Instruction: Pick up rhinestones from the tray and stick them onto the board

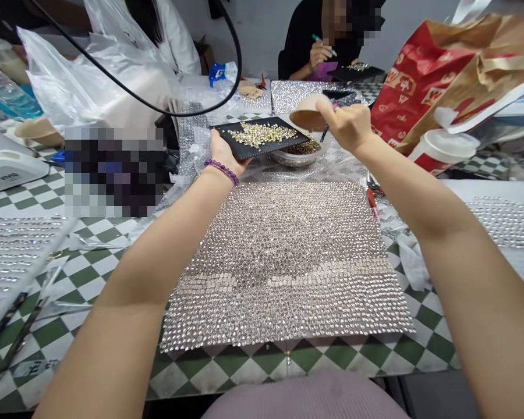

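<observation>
My left hand, with a purple bead bracelet at the wrist, grips the near left edge of a black ridged tray. Loose gold rhinestones lie heaped on the tray. Pinched in my right hand is the rim of a small tan paper bowl, tipped on its side. A thin dark tool shows by those fingers; its kind is unclear. Just below both hands stands a clear plastic bowl with dark gold stones in it. A sheet covered in silver rhinestones lies flat nearer to me, with paler bands across it.
A co-worker sits opposite, holding a pen-like tool. A red and brown paper bag and a white lidded cup stand right. Red-handled pliers lie beside the sheet. A black cable loops overhead at left.
</observation>
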`<state>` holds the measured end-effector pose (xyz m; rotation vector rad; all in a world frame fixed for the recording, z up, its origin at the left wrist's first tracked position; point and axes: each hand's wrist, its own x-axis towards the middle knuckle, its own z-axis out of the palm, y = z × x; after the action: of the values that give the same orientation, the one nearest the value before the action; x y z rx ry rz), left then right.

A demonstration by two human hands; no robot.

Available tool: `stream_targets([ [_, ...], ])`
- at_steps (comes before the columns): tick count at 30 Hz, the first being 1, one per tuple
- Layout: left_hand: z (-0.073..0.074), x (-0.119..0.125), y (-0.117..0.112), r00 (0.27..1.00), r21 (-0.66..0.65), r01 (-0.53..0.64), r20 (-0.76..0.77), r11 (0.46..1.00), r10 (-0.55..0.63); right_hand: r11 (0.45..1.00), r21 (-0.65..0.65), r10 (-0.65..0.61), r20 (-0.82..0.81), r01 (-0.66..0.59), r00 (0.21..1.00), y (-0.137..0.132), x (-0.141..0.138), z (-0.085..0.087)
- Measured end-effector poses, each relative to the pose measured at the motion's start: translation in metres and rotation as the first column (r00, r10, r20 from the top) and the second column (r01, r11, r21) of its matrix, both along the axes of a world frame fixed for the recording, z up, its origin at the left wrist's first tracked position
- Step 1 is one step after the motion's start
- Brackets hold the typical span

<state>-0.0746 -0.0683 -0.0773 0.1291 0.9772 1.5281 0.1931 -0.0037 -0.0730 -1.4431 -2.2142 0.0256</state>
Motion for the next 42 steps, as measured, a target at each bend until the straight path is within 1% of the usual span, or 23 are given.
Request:
stream_targets([
  [8, 0.000, 0.002, -0.001, 1.000, 0.018, -0.003, -0.020, 1.000, 0.004, 1.000, 0.007, 0.011, -0.008, -0.010, 1.000, -0.002, 0.007, 0.008],
  [11, -0.002, 0.002, 0.002, 1.000, 0.025, 0.000, -0.006, 1.000, 0.000, 1.000, 0.024, 0.004, 0.069, -0.006, 0.998, -0.003, 0.009, 0.009],
  [14, -0.005, 0.000, 0.004, 1.000, 0.025, -0.014, 0.002, 1.000, 0.014, 0.998, 0.055, -0.028, 0.165, 0.019, 0.986, -0.001, 0.014, 0.009],
  [16, -0.006, -0.001, 0.005, 1.000, 0.038, -0.005, 0.024, 0.999, 0.005, 0.997, 0.065, -0.057, 0.180, 0.046, 0.982, -0.001, 0.018, 0.009],
  [19, -0.005, -0.002, 0.005, 0.999, 0.031, 0.018, 0.046, 0.999, -0.019, 0.995, 0.054, -0.094, 0.158, 0.087, 0.983, -0.003, 0.022, 0.007],
  [21, -0.004, -0.002, 0.004, 0.999, 0.020, 0.019, 0.027, 1.000, -0.020, 0.994, 0.049, -0.103, 0.134, 0.098, 0.986, -0.006, 0.024, 0.005],
  [26, -0.001, 0.003, -0.001, 1.000, 0.049, 0.015, -0.021, 0.999, -0.014, 0.998, 0.001, -0.065, -0.056, 0.065, 0.996, -0.010, 0.035, -0.006],
  [29, 0.000, 0.004, -0.002, 0.999, 0.035, 0.012, -0.034, 0.999, -0.011, 0.990, 0.009, -0.137, -0.078, 0.138, 0.988, -0.011, 0.042, -0.009],
  [31, 0.001, 0.005, -0.002, 0.999, 0.029, 0.017, -0.034, 0.999, -0.016, 0.975, 0.052, -0.212, -0.097, 0.217, 0.973, -0.011, 0.044, -0.006],
  [33, 0.001, 0.005, -0.001, 0.999, 0.036, 0.025, -0.027, 0.999, -0.024, 0.933, 0.058, -0.351, -0.085, 0.356, 0.933, -0.011, 0.044, -0.002],
  [35, -0.001, 0.005, 0.000, 0.999, 0.043, 0.032, -0.023, 0.999, -0.031, 0.868, 0.017, -0.495, -0.023, 0.495, 0.869, -0.009, 0.043, 0.003],
  [36, -0.002, 0.005, 0.001, 0.999, 0.049, 0.035, -0.020, 0.998, -0.034, 0.839, -0.017, -0.543, 0.020, 0.543, 0.840, -0.007, 0.042, 0.004],
  [37, -0.003, 0.004, 0.003, 0.999, 0.056, 0.041, -0.016, 0.998, -0.041, 0.819, -0.051, -0.568, 0.059, 0.571, 0.821, -0.006, 0.041, 0.005],
  [39, -0.007, 0.003, 0.006, 0.998, 0.077, 0.061, -0.005, 0.995, -0.060, 0.812, -0.097, -0.568, 0.095, 0.575, 0.818, -0.003, 0.041, 0.006],
  [41, -0.012, 0.001, 0.010, 0.997, 0.096, 0.076, 0.002, 0.992, -0.076, 0.804, -0.096, -0.578, 0.107, 0.587, 0.809, -0.002, 0.041, 0.007],
  [42, -0.014, 0.000, 0.012, 0.997, 0.100, 0.076, 0.003, 0.992, -0.076, 0.808, -0.080, -0.578, 0.083, 0.583, 0.812, -0.003, 0.041, 0.008],
])
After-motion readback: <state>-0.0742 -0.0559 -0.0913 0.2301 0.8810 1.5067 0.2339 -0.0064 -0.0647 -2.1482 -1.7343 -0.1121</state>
